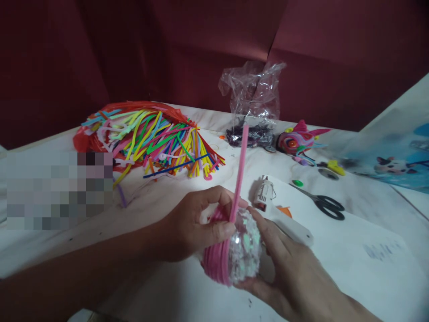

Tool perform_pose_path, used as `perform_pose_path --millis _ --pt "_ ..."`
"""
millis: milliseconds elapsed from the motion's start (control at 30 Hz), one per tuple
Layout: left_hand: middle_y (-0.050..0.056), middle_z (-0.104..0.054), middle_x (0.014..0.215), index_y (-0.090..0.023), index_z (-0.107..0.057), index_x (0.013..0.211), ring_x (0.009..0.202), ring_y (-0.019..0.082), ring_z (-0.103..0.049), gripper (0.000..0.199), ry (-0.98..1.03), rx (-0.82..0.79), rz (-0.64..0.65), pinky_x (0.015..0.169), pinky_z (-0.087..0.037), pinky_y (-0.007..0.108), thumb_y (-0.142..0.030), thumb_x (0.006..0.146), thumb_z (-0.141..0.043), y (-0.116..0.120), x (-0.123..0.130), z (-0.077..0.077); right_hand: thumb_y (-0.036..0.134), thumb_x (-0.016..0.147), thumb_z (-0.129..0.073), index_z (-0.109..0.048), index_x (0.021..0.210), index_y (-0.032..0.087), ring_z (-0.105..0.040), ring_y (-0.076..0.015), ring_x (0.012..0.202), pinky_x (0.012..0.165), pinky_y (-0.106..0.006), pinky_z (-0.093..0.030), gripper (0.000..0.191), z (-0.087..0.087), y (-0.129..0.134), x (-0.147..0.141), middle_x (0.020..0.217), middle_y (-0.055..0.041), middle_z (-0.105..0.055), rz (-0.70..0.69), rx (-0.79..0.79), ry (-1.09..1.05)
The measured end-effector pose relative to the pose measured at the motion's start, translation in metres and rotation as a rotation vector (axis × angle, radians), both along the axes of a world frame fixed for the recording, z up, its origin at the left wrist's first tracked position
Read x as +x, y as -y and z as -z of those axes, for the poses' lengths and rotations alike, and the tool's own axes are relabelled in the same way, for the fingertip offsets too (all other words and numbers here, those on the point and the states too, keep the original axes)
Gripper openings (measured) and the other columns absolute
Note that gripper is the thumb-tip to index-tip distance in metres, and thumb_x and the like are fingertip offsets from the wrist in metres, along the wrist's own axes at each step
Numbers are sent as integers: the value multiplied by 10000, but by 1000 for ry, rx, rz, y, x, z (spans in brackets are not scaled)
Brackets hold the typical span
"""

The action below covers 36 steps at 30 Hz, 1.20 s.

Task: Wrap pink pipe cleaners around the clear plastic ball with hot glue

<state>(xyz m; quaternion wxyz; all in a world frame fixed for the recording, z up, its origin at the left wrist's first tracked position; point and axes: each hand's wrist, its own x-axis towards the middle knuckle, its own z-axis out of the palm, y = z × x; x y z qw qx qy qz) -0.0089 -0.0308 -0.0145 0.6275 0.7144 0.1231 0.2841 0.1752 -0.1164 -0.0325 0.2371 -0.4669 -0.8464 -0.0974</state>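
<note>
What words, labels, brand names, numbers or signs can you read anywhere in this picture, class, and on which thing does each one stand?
No text here can be read.
White sheet of paper: a faint grey-blue printed patch near its right edge, too blurred to read.
Blue printed sheet: cartoon pictures only, no legible words.
Glue gun: no label can be made out.
Pixelated patch at the left: masked, nothing readable.
</note>
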Motion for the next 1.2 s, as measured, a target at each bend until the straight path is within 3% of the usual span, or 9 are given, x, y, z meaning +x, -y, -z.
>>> perform_pose_path --millis 133,433,667,767,867,967,1200 --pt "103 -561 1073 -133 -552 952 998 254 -530 202 -13 27 -46 871 -415 400 -221 771 -533 -1 0 -1 610 1115 -52 -221 1315 48 -311 -215 1055 718 -308 -487 620 -1 0 -1 1159 -130 -202 4 -20 -4" --pt "111 -585 1055 -123 -544 1064 1002 251 -542 297 -6 -80 -26 876 -421 393 -214 782 -523 -1 -2 -2 628 1113 -76 -208 1349 55 -313 -228 1050 725 -321 -480 634 3 0 0 1162 -131 -197 -12 -41 -28" --pt "115 -575 1070 -110 -522 1076 1023 240 -533 297 -18 -58 -9 899 -410 380 -212 798 -501 0 -3 -5 594 1121 -85 -197 1361 62 -320 -229 1042 685 -289 -480 595 -1 2 -2 1164 -137 -190 -5 -66 -23" --pt "125 -575 1058 -101 -509 1074 1009 247 -540 309 -45 -25 -30 890 -414 387 -227 792 -496 -1 -3 -3 624 1109 -50 -139 1398 57 -310 -229 1050 744 -316 -466 643 0 3 1 1164 -140 -188 -16 -85 -42" --pt "123 -580 1052 -99 -506 1070 1001 243 -543 308 -76 16 -49 889 -412 388 -217 786 -489 -1 -3 -4 717 1056 -291 -168 1413 5 -312 -249 1041 827 -311 -437 806 4 6 5 1105 -159 -260 16 -161 -104" --pt "114 -581 1049 -92 -516 1041 997 228 -541 275 -76 42 -101 892 -408 367 -187 785 -491 4 -1 -7 615 941 -586 -262 1393 -35 -351 -250 1001 846 -255 -438 855 11 10 8 1021 -164 -324 111 -246 -155" --pt "78 -591 1021 -145 -499 1039 940 210 -565 246 -138 35 -264 811 -448 331 -191 799 -475 19 -1 -6 543 917 -595 -337 1368 -36 -406 -238 926 832 -253 -443 778 13 12 2 933 -149 -370 232 -307 -193"
